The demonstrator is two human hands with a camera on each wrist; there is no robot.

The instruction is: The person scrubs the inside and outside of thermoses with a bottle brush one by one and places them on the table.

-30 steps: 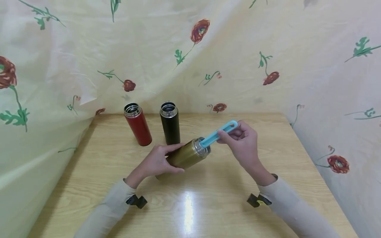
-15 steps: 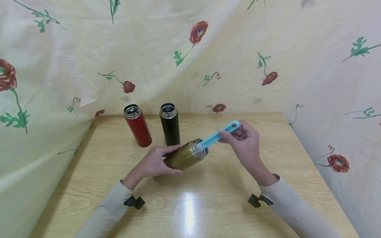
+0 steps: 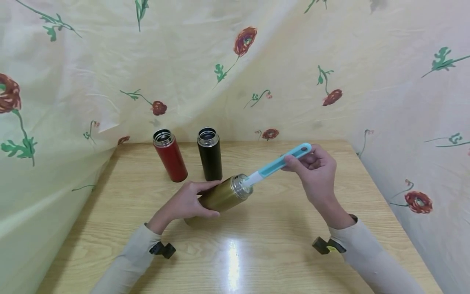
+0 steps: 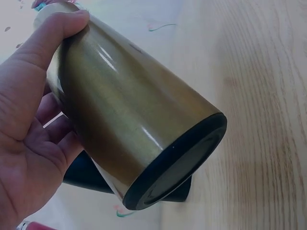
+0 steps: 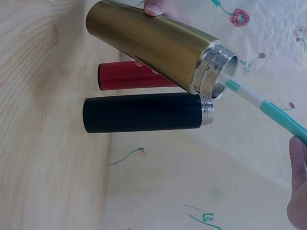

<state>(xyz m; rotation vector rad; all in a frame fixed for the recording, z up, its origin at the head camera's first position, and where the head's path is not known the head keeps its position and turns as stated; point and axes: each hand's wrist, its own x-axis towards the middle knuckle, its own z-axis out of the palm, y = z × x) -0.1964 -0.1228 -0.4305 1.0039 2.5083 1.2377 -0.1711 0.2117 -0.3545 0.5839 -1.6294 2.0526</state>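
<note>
In the head view my left hand point(image 3: 189, 200) grips a gold vacuum flask point(image 3: 222, 197) round its body. The flask leans over, its uncapped steel mouth facing up and to the right. My right hand point(image 3: 317, 173) pinches the blue handle of a bottle brush point(image 3: 277, 165) between thumb and fingers. The brush slants down into the flask's mouth, and its head is hidden inside. A white neck section shows just outside the rim in the right wrist view. The left wrist view shows the flask's dark base point(image 4: 177, 163) tilted up off the table.
Behind the gold flask stand two uncapped flasks, a red one point(image 3: 171, 159) and a black one point(image 3: 210, 157). They are on a wooden table point(image 3: 279, 245). A flowered cloth point(image 3: 191, 69) hangs along the back and sides.
My right hand has moved up and to the right, drawing the brush partly out so its white neck shows. The gold flask and left hand have shifted slightly left and down.
</note>
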